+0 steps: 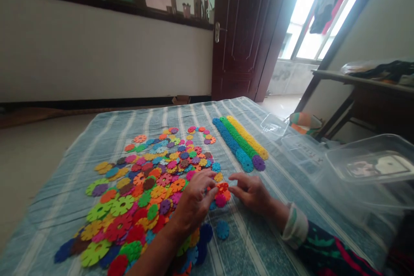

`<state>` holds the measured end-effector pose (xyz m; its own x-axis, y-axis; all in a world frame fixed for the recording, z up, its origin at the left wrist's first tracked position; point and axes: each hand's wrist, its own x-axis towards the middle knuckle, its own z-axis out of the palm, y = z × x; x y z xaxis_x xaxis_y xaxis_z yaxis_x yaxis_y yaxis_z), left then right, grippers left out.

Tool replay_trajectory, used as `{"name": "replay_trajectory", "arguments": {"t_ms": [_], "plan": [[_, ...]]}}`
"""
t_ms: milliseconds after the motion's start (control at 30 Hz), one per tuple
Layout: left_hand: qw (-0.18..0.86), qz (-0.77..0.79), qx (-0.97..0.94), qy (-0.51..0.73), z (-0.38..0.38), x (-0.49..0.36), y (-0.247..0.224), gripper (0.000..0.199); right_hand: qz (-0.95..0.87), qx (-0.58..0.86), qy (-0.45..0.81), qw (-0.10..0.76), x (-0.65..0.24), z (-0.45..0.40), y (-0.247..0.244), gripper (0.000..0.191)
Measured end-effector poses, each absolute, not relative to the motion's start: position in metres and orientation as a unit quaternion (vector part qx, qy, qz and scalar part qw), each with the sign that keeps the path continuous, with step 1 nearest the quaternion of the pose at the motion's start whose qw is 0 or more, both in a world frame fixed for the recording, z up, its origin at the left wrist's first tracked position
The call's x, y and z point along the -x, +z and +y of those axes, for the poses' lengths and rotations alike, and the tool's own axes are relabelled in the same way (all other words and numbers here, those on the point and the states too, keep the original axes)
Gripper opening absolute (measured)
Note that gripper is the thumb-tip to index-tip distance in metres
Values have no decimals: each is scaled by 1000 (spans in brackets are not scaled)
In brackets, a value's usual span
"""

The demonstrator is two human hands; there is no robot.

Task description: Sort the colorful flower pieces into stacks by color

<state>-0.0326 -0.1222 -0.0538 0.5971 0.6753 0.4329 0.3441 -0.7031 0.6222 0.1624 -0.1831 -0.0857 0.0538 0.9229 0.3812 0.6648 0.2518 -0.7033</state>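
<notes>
My left hand (198, 196) reaches over the right side of a pile of flower-shaped plastic discs (158, 192). Its thumb and bent fingers meet the left edge of an orange-red disc (222, 187), which they appear to grip. Just right of that disc is my right hand (250, 192), with thumb and index finger apart and no disc visible between them. A pink disc (220, 200) lies right below. Farther up the cloth are three long rows of overlapping discs: blue (229, 142), green (237, 136) and yellow (247, 136). A purple disc (258, 163) ends the green row.
The striped blue cloth (42, 207) covers the work surface. Clear plastic containers (368, 164) stand along the right side, one with a lid. A single blue disc (222, 229) lies near my left forearm. Behind are a dark door (242, 30) and a shelf (365, 79).
</notes>
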Motion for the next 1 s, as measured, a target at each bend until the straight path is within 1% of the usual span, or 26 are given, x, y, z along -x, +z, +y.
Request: {"name": "replay_trajectory", "arguments": {"t_ms": [133, 200, 300, 367, 433, 500, 667, 900, 1000], "plan": [[228, 287, -865, 343, -133, 25, -54, 19, -657, 570, 234, 435, -158, -188, -79, 13], [214, 282, -869, 345, -134, 23, -56, 20, -648, 556, 277, 441, -160, -189, -74, 14], [172, 291, -874, 349, -129, 24, -65, 15, -624, 554, 315, 452, -181, -187, -66, 15], [130, 302, -878, 348, -123, 27, -72, 17, -595, 574, 307, 472, -208, -184, -62, 18], [88, 305, -887, 335, -116, 30, -78, 21, -532, 619, 274, 509, -241, -180, -61, 22], [58, 301, -899, 312, -111, 32, -83, 24, -475, 662, 248, 524, -272, -177, -64, 26], [20, 290, -921, 261, -109, 34, -86, 23, -440, 716, 243, 484, -309, -170, -82, 28], [13, 294, -916, 272, -114, 31, -80, 23, -447, 760, 178, 437, -304, -157, -89, 20], [14, 295, -916, 273, -116, 30, -78, 25, -447, 780, 136, 417, -304, -154, -87, 20]]}}
